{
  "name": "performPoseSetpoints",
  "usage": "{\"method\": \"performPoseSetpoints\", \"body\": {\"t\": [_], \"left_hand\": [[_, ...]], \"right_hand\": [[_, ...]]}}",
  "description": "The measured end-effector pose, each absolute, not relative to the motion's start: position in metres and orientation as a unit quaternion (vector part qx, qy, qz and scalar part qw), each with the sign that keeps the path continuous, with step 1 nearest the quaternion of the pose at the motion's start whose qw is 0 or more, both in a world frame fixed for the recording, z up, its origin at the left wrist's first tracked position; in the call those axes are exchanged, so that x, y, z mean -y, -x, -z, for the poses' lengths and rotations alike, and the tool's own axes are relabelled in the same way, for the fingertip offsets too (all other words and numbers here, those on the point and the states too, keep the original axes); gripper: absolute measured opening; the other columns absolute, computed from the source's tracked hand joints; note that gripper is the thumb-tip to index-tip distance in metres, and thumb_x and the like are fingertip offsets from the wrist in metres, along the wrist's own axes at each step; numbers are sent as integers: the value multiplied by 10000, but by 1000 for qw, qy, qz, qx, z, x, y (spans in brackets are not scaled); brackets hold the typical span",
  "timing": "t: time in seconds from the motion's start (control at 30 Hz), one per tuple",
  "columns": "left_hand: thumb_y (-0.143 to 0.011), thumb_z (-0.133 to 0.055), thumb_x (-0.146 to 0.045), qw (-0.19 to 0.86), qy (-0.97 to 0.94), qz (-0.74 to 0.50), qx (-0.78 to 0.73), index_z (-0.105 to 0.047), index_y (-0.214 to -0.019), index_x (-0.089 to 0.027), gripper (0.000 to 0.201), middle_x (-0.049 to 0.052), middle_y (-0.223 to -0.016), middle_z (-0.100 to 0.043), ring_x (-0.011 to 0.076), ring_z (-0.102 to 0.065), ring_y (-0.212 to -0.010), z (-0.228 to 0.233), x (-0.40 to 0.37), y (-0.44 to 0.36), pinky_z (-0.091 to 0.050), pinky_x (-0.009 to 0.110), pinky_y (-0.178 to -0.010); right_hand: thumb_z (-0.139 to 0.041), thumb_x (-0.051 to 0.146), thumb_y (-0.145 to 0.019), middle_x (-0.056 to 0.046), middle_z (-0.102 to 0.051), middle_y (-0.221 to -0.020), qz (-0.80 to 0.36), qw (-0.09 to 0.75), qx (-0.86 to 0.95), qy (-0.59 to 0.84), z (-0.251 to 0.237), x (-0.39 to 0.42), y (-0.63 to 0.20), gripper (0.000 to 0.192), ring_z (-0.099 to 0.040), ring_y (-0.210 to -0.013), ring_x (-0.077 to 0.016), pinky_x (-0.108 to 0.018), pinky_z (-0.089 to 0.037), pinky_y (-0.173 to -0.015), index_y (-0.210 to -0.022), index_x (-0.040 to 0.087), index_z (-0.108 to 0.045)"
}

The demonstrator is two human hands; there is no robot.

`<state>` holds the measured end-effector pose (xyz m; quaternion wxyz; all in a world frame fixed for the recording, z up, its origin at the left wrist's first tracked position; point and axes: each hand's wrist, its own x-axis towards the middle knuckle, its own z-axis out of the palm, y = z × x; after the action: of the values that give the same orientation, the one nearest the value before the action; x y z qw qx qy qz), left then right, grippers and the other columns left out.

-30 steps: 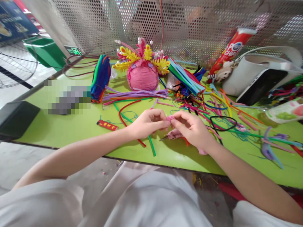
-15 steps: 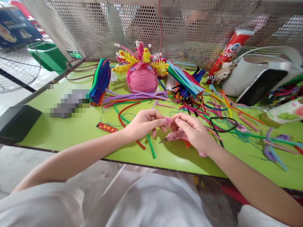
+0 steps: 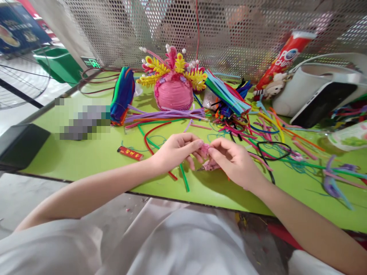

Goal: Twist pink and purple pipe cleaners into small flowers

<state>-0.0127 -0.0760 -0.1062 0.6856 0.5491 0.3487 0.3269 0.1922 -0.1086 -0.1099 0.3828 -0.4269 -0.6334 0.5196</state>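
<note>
Pinching hard now, the left hand (image 3: 174,151) and the right hand (image 3: 233,162) meet fingertip to fingertip over the near part of the green table (image 3: 86,160), and both sets of fingers are closed on a small pink fuzzy piece (image 3: 204,149) held between them just above the tabletop. Right under the hands lies a pink tool (image 3: 210,165), its pointed tip poking out to the left; whether the right hand touches it is hard to tell. A green stick (image 3: 184,178) and a red wire (image 3: 156,133) run out from beneath the left wrist, and a small red label (image 3: 130,153) sits off to the left. Over on the right, a black loop (image 3: 271,149) rests among a tangle of coloured wires (image 3: 258,128). Farther back, purple strands (image 3: 166,114) lie flat before a pink dome (image 3: 173,93) crowned with yellow fronds, a striped bundle (image 3: 122,94) standing to its left. Leaning at the mesh wall, a red chip can (image 3: 284,58) rises beside a white bag (image 3: 312,84).
</note>
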Motion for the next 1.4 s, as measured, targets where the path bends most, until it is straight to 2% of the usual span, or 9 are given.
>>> {"method": "performPoseSetpoints", "body": {"t": [0.13,0.33,0.57,0.73,0.87,1.0,1.17,1.3,1.4], "left_hand": [[-903,-742,-501,641,-605,-315,-353,-645,-965,-149,370,-1,-787,-679,79,-645,-639,106,81,13,-587,171,-498],[-907,-711,-565,607,-650,-259,-377,-616,-872,-149,429,-18,-673,-637,42,-560,-555,96,83,16,-438,118,-459],[-918,-673,-613,643,-647,-223,-344,-609,-890,-142,476,-42,-638,-571,21,-448,-516,95,79,16,-327,131,-457],[-966,-601,-609,659,-645,-223,-317,-576,-928,-152,460,-15,-707,-606,37,-458,-582,102,80,15,-351,142,-507],[-972,-584,-609,658,-654,-213,-306,-549,-896,-159,458,-39,-668,-526,38,-408,-559,102,80,17,-284,154,-489],[-916,-661,-618,694,-632,-177,-296,-557,-844,-156,479,-63,-619,-459,31,-358,-521,98,77,19,-262,163,-482],[-864,-758,-458,781,-524,-158,-302,-512,-754,-159,402,-75,-565,-413,12,-315,-472,102,76,18,-208,140,-441],[-873,-747,-440,841,-445,-137,-275,-503,-760,-164,386,-106,-546,-314,-1,-227,-437,108,75,17,-147,125,-404],[-921,-698,-442,824,-462,-163,-286,-527,-795,-157,356,-100,-555,-341,2,-250,-440,107,74,18,-164,122,-403]], "right_hand": [[-628,338,-996,-3,-733,-802,-457,372,678,440,106,110,-192,154,-745,-674,-154,-252,-618,-611,-912,211,-653],[-648,195,-928,-12,-712,-764,-192,377,807,413,99,111,-193,67,-662,-657,-114,-214,-497,-578,-864,197,-669],[-657,144,-910,17,-697,-744,-148,383,830,378,93,112,-195,94,-639,-648,-92,-208,-483,-624,-835,201,-655],[-669,135,-900,31,-698,-731,-150,373,833,379,90,112,-196,100,-633,-633,-83,-202,-484,-621,-830,204,-651],[-663,133,-913,27,-707,-749,-124,369,847,361,95,113,-196,101,-639,-630,-90,-213,-484,-607,-863,218,-640],[-624,111,-942,-2,-689,-750,30,356,887,294,100,112,-199,126,-636,-691,-130,-265,-500,-660,-892,226,-611],[-606,120,-976,-36,-747,-840,186,270,934,140,89,102,-208,115,-684,-799,-181,-339,-541,-754,-968,212,-674],[-573,105,-989,7,-763,-867,161,260,947,103,86,91,-211,222,-683,-795,-150,-320,-543,-742,-878,274,-666],[-584,132,-990,-4,-761,-873,123,273,946,127,95,85,-212,192,-685,-811,-160,-328,-543,-746,-877,270,-655]]}}
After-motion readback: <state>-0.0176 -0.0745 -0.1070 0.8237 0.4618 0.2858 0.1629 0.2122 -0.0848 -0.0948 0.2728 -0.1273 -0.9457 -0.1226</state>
